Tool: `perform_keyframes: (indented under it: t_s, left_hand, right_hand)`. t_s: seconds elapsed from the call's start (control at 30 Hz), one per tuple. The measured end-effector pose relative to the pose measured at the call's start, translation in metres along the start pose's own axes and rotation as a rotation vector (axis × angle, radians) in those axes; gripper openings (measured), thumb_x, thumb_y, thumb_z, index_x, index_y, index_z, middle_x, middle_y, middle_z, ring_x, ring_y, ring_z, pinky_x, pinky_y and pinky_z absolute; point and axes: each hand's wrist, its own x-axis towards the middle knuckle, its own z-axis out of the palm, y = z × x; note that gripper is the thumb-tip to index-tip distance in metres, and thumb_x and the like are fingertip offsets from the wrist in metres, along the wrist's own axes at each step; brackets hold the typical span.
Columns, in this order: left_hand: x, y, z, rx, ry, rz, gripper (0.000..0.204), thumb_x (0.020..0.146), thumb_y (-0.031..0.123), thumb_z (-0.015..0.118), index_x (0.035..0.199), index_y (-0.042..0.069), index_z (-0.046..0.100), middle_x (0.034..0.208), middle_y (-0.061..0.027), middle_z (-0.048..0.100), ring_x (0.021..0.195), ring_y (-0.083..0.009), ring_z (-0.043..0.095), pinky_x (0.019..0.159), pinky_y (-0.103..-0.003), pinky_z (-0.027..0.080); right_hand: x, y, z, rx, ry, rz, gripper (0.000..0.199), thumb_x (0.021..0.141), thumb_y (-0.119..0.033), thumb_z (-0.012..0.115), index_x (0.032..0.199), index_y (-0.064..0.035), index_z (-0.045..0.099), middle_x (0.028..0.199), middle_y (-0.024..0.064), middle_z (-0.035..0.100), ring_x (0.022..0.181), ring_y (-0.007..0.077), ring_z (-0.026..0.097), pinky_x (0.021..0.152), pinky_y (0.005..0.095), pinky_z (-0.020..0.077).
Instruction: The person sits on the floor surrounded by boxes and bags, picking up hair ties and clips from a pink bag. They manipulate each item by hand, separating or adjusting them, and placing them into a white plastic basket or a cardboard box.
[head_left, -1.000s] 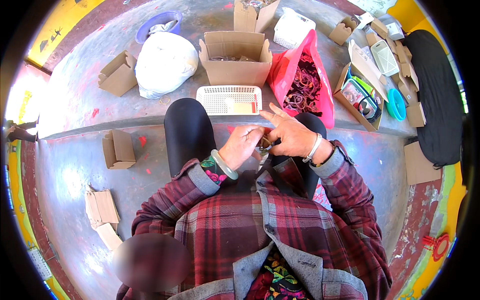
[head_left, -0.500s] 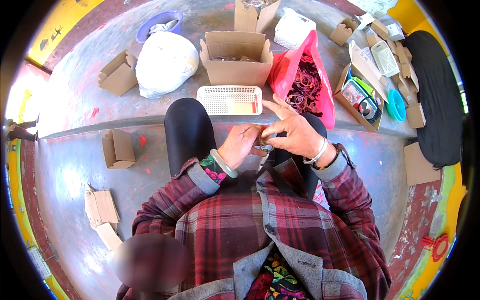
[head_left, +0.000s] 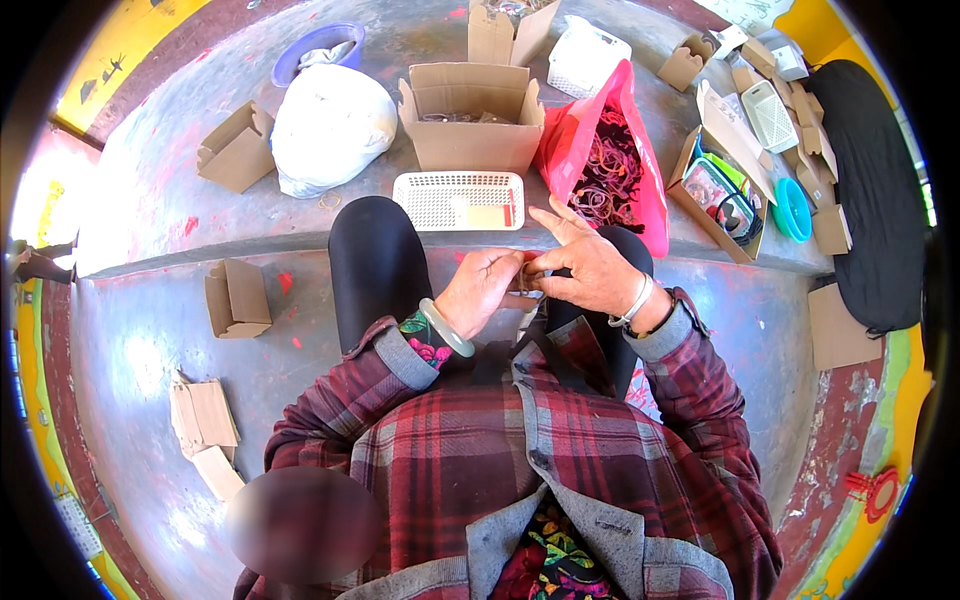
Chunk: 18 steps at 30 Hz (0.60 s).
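I cannot make out the small object (head_left: 528, 277) pinched at frame centre; fingers (head_left: 500, 268) of the left hand (head_left: 482, 288) and the right hand (head_left: 590, 268) cover most of it. The open cardboard box (head_left: 470, 125) at upper centre hides its contents in shadow. A blurred patch (head_left: 300, 525) covers the lower left.

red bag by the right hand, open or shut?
Open: the red bag has its mouth spread wide, with dark tangled bands showing inside.

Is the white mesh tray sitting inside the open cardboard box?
No, the white mesh tray lies on the grey floor in front of the open cardboard box.
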Motion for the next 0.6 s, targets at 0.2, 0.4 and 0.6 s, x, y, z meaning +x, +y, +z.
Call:
perform_keyframes:
  t_s: [0.2, 0.4, 0.6]
  left_hand:
    - [-0.003, 0.004, 0.003, 0.180, -0.010, 0.022, 0.040, 0.091, 0.031, 0.040, 0.111, -0.002, 0.053, 0.097, -0.0102, 0.058, 0.082, -0.0167, 0.059, 0.064, -0.029, 0.053]
    - [0.000, 0.003, 0.003, 0.298, -0.036, 0.062, 0.038, 0.092, 0.030, 0.039, 0.104, -0.002, 0.056, 0.087, -0.0076, 0.057, 0.074, -0.0150, 0.058, 0.053, -0.025, 0.052]
    - [0.002, -0.001, -0.002, 0.416, -0.026, 0.083, 0.039, 0.092, 0.030, 0.038, 0.106, -0.001, 0.056, 0.085, -0.0072, 0.058, 0.069, -0.0139, 0.058, 0.052, -0.025, 0.052]
  right_hand:
    - [0.000, 0.008, 0.002, 0.046, -0.098, -0.047, 0.014, 0.068, -0.023, 0.060, 0.074, -0.0140, 0.069, 0.107, 0.0196, 0.056, 0.122, 0.0360, 0.035, 0.107, 0.0500, 0.0126]
    - [0.009, 0.013, 0.006, 0.122, -0.310, 0.025, 0.015, 0.065, -0.023, 0.066, 0.073, -0.0110, 0.070, 0.107, 0.0204, 0.057, 0.125, 0.0323, 0.032, 0.107, 0.0504, 0.0067]
    - [0.008, 0.014, 0.015, 0.082, -0.311, 0.031, 0.014, 0.070, -0.024, 0.063, 0.070, -0.0121, 0.069, 0.094, 0.0142, 0.063, 0.123, 0.0330, 0.034, 0.107, 0.0523, 0.0074]
